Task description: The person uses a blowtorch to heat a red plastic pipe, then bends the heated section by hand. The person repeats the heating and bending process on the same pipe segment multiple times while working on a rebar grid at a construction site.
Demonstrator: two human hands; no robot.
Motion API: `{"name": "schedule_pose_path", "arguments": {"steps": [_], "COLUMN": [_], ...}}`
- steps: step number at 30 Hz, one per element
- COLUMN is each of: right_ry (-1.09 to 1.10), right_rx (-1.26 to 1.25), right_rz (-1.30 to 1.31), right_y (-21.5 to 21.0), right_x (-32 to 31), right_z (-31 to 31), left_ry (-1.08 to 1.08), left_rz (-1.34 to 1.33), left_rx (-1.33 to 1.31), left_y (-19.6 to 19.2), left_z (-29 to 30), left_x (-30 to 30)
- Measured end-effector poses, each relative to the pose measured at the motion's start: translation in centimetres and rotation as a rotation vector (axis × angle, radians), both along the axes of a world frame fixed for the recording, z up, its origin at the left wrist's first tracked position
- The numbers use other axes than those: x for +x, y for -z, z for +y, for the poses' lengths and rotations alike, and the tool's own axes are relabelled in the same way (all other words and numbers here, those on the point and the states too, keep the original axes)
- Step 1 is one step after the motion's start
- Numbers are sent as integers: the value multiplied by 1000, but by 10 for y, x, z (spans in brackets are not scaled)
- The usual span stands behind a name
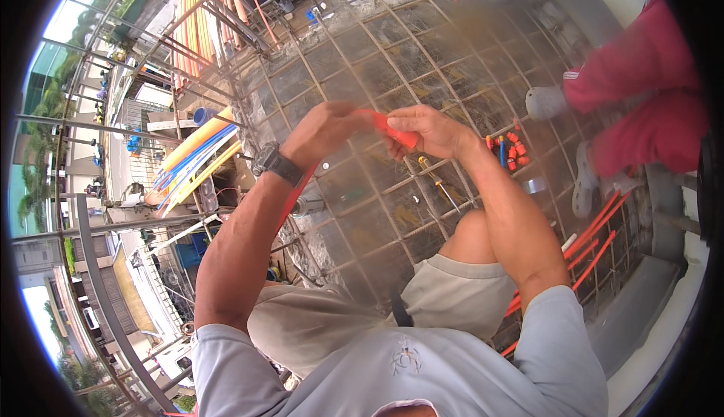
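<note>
Both my hands meet in front of me over a grid of steel bars. My left hand (326, 132), with a dark watch at the wrist, is closed around an orange tube (296, 197), part of which shows below the wrist; the fingers are slightly blurred. My right hand (436, 132) pinches an orange end piece (405, 136) between thumb and fingers. Whether that piece and the tube are one is hidden by the left hand. Below the right hand lies a screwdriver (440, 185) with a yellow handle. Several small orange fittings (514, 151) are scattered to its right.
Steel bars (392, 183) criss-cross the floor around my knees. A roll of tape (534, 185) and orange pipes (592, 251) lie at right. Another person's red-trousered legs (641, 85) stand there, in grey clogs. At left are scaffold bars (151, 127) and bundled pipes (200, 157).
</note>
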State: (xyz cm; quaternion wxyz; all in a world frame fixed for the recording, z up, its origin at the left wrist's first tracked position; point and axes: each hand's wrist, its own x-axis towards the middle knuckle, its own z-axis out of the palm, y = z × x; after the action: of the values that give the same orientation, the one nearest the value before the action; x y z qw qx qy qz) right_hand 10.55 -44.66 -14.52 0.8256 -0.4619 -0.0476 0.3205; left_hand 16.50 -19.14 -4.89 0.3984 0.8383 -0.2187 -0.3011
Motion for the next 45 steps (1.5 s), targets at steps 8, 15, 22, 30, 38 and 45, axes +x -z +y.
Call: {"name": "schedule_pose_path", "arguments": {"steps": [8, 15, 22, 30, 38, 45], "right_ry": [1, 81, 110, 133, 104, 83], "right_rx": [-148, -198, -296, -394, -465, -479], "right_rz": [70, 88, 154, 184, 121, 121], "right_y": [3, 6, 1, 4, 7, 13], "right_x": [2, -4, -8, -7, -8, -9], "right_z": [-4, -9, -8, -7, -11, -9], "left_ry": [-79, -97, 152, 350, 293, 271], "left_rz": [110, 205, -145, -451, -234, -44], "left_rx": [-12, -49, -82, 109, 1, -114], "left_y": [19, 49, 77, 69, 79, 91], "left_z": [1, 11, 6, -19, -26, -14], "left_x": [7, 18, 19, 10, 12, 14]}}
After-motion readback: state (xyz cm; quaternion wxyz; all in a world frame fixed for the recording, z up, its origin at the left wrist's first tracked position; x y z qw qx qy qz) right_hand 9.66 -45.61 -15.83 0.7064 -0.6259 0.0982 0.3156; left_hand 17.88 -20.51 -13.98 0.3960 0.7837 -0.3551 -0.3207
